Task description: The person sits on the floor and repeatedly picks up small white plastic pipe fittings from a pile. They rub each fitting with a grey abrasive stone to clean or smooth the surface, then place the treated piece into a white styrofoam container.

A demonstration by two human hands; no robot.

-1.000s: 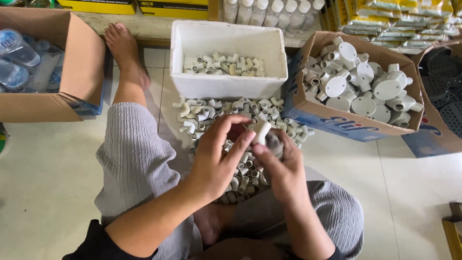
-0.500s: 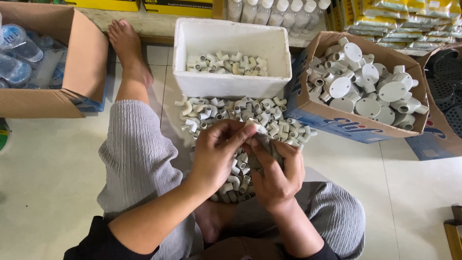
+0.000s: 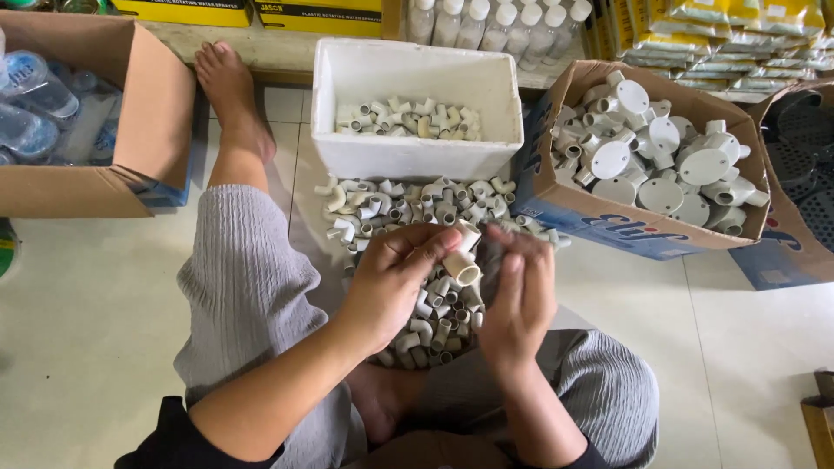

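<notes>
Two hands meet above a heap of small white pipe elbows on the tiled floor. Left hand pinches one pipe elbow between thumb and fingertips, its open end facing the camera. Right hand is curled around a grey cloth, just beside that elbow; most of the cloth is hidden behind the fingers. A white foam box stands beyond the heap, touching its far edge, and holds a shallow layer of more elbows. To its right, a tilted brown carton with a blue printed band along its lower side is filled with round white junction boxes. At left, an open brown carton holds clear plastic bottles, cut off by the frame edge. Along the top edge run yellow boxes, a row of white bottles and stacked yellow-green packets, all partly cropped. Grey ribbed trouser legs flank the heap. Bare tile lies open at lower left and lower right.
</notes>
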